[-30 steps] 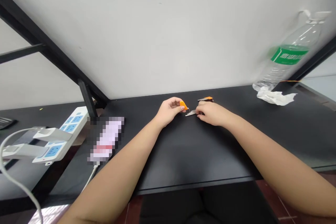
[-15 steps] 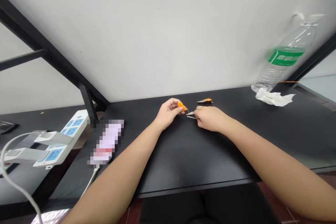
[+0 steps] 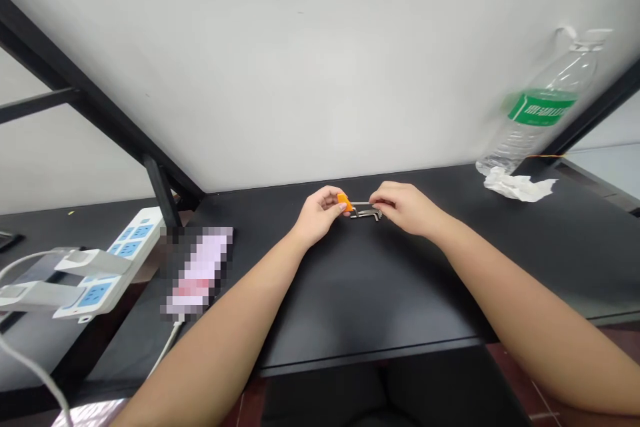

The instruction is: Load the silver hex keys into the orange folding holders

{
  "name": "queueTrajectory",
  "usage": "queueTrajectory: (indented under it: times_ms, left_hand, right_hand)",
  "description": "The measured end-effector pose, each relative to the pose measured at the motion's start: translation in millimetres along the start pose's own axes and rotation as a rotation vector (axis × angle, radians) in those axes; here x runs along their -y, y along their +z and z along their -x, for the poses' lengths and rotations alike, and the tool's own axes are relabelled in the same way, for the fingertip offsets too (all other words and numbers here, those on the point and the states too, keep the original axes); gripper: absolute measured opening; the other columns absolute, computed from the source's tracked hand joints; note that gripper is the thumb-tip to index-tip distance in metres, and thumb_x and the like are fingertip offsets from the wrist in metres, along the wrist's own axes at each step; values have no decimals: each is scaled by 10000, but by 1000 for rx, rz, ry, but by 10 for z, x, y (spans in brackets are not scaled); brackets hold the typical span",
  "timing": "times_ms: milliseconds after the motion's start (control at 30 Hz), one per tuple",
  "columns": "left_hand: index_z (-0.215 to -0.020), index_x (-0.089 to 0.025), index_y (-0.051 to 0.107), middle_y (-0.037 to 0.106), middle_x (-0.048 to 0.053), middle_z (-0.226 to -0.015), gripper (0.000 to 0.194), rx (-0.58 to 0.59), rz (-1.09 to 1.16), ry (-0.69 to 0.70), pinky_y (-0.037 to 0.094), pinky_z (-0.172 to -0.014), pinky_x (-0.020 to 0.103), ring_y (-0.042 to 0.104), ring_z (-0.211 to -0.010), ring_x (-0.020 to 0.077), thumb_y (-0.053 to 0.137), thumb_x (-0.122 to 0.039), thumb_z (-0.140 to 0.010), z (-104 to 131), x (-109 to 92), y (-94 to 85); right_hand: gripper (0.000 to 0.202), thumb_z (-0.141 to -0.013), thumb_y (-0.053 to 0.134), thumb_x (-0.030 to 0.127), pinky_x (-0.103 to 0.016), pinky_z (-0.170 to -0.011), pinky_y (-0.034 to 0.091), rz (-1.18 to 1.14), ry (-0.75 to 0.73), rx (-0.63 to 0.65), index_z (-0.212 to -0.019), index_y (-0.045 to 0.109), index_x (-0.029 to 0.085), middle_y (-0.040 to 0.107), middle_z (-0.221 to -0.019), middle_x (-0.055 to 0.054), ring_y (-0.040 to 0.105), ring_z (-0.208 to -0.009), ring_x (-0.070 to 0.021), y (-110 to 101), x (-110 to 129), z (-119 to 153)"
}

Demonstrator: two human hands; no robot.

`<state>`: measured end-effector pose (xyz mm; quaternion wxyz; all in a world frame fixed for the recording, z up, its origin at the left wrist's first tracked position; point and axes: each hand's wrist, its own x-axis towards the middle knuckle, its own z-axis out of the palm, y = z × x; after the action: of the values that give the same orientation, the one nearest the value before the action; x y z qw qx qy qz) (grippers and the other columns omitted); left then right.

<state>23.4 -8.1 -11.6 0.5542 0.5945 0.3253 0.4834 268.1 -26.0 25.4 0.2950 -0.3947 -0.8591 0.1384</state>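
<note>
Near the back of the black table, my left hand is closed on a small orange hex key holder. A thin metal hex key stretches from the holder across to my right hand, whose fingertips pinch its far end. Whether that key sits in the holder or only touches it, I cannot tell. Just below, between the hands, several more bent hex keys lie close together. The second orange piece seen earlier is hidden behind my right hand.
A clear plastic bottle with a green label stands at the back right, with crumpled tissue by its base. To the left lie a blurred-out phone on a white cable and a power strip with plugs. A wall rises behind.
My right hand has moved up and slightly right, from the loose keys to one straight key beside the orange holder. My left hand keeps its hold. The view has shifted slightly.
</note>
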Motion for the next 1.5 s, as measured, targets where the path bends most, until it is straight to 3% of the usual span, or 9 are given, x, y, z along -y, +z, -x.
queueTrajectory:
  times_ms: [300, 500, 633, 767, 933, 1000, 1133, 1333, 1500]
  left_hand:
    - [-952, -143, 632, 724, 45, -852, 322, -2, -43, -19, 599, -770, 346, 711, -749, 164, 821, -347, -789, 32, -11, 46]
    - [-943, -145, 623, 713, 35, -834, 318, 19, -44, -17, 598, -761, 340, 703, -727, 154, 822, -341, -789, 43, -31, 73]
    - [-947, -154, 611, 705, 34, -864, 293, 11, -68, 32, 592, -785, 333, 701, -748, 147, 803, -332, -816, 60, -60, 86]
    - [-954, -161, 605, 694, 28, -862, 251, 66, -128, 39, 583, -789, 323, 695, -757, 142, 769, -319, -847, 81, -51, 102]
    - [-959, -177, 611, 696, 29, -871, 192, 97, -263, 99, 576, -791, 324, 696, -794, 156, 717, -318, -884, 120, -45, 130]
    - [-953, -185, 623, 700, 25, -866, 146, 119, -378, 132, 567, -783, 316, 688, -800, 157, 683, -309, -905, 134, -60, 141]
    - [-948, -195, 641, 707, 18, -880, 118, 100, -468, 146, 561, -782, 312, 679, -800, 154, 666, -305, -914, 140, -85, 148]
    - [-963, -179, 615, 719, 38, -898, 225, -41, -165, 91, 588, -846, 367, 708, -837, 179, 737, -346, -874, 101, -55, 145]
    - [-973, -179, 607, 715, 34, -891, 267, -61, -121, 93, 596, -842, 360, 706, -822, 167, 759, -371, -863, 99, -25, 166]
  right_hand:
    - [259, -976, 504, 135, -300, -734, 486, 48, -90, 45, -985, 756, 197, 672, -969, -76, 633, -814, -178, -37, 34, 33]
    - [265, -978, 498, 141, -291, -730, 468, 68, -69, 49, -998, 753, 208, 674, -979, -67, 629, -807, -167, 40, 88, 25]
    - [209, -934, 539, 128, -282, -726, 473, -29, 70, 15, -938, 734, 203, 688, -942, -50, 634, -799, -157, 36, 129, 5]
    - [142, -922, 591, 212, -268, -655, 491, -184, 205, 102, -877, 726, 209, 687, -859, -23, 625, -668, -127, 0, 164, 1]
    - [125, -884, 669, 315, -236, -469, 450, -557, 529, 166, -852, 685, 195, 610, -607, 12, 566, -508, -123, 129, 167, -28]
    - [117, -858, 698, 296, -227, -450, 443, -704, 574, 164, -834, 663, 186, 611, -598, 14, 554, -496, -116, 205, 156, -46]
    - [162, -841, 736, 314, -227, -480, 467, -781, 561, 137, -837, 645, 180, 647, -614, 1, 582, -513, -118, 263, 161, -61]
    - [229, -902, 679, 421, -254, -505, 452, -582, 514, 56, -880, 657, 194, 632, -602, 6, 556, -505, -129, 231, 200, -56]
    - [251, -983, 564, 300, -297, -688, 451, -72, 155, -88, -771, 642, 192, 645, -789, -40, 586, -711, -158, 347, 182, -58]
